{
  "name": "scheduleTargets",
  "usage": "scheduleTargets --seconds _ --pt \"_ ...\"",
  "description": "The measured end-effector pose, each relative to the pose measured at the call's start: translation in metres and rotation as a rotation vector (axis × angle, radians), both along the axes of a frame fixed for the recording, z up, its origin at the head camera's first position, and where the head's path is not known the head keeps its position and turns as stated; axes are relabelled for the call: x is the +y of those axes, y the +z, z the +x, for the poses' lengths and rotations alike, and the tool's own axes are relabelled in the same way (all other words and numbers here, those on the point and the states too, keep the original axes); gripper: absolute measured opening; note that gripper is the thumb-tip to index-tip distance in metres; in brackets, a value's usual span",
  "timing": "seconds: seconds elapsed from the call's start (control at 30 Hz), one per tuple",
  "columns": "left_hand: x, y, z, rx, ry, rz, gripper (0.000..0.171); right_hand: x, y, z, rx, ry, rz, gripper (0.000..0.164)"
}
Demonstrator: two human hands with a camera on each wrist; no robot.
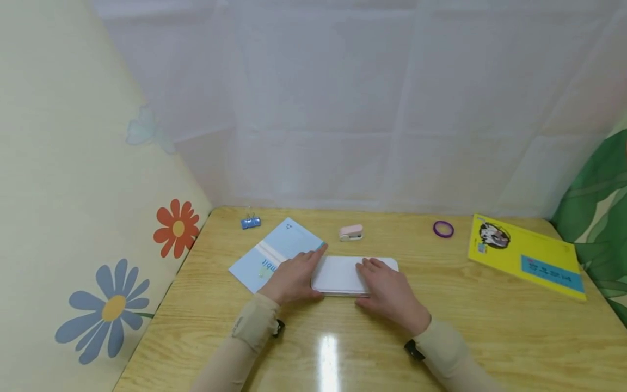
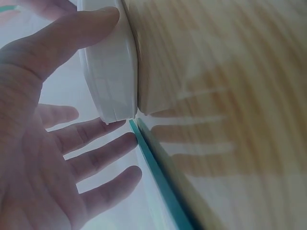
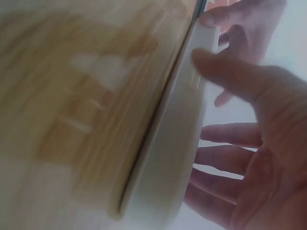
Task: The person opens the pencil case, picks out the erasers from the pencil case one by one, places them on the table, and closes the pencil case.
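A flat white case with rounded corners lies on the wooden table between the two hands. The left hand holds its left end, thumb against the front side and the other fingers spread past the end. The right hand rests its fingers on the lid, with the thumb on the front side. In the right wrist view, that thumb touches the front of the white case near a small raised part. Partly under the left hand lies a light-blue booklet, its teal edge showing in the left wrist view.
Behind the case sits a small pink-and-white stapler. A blue binder clip is at the back left. Toward the back right are a purple ring and a yellow book. A pale cloth hangs behind the table.
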State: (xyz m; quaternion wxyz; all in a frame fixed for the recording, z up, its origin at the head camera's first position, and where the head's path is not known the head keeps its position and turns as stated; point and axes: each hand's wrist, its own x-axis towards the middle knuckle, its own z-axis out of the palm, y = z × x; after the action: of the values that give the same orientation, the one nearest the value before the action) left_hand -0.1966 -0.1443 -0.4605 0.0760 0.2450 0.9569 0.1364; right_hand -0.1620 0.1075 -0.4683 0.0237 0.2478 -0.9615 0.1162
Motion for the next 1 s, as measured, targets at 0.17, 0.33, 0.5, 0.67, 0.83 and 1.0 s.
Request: scheduleTargets --seconds 0.17,0.33,0.5,0.67,0.83,1.0 --pt "-0.001 -0.002 0.0 0.013 0.001 0.028 0.116 -0.007 0.002 0.001 0.078 0.021 0.095 0.064" --pt "0.0 -0.005 0.0 0.018 0.0 0.047 0.117 -0.014 0.0 0.0 0.237 0.067 0.196 0.042" --pt "0.0 -0.006 0.0 0.014 -0.004 0.072 0.116 -0.021 -0.006 -0.005 0.417 0.135 0.287 0.025" --pt "0.0 -0.005 -0.001 -0.02 -0.009 0.121 0.114 -0.026 -0.003 -0.007 0.465 0.225 0.327 0.025" --pt "-0.001 -0.004 -0.002 -0.029 -0.012 0.151 0.113 -0.025 0.002 -0.01 0.45 0.303 0.352 0.027" --pt "-0.002 -0.003 -0.003 -0.04 -0.021 0.188 0.111 -0.019 0.003 -0.015 0.412 0.326 0.33 0.029"
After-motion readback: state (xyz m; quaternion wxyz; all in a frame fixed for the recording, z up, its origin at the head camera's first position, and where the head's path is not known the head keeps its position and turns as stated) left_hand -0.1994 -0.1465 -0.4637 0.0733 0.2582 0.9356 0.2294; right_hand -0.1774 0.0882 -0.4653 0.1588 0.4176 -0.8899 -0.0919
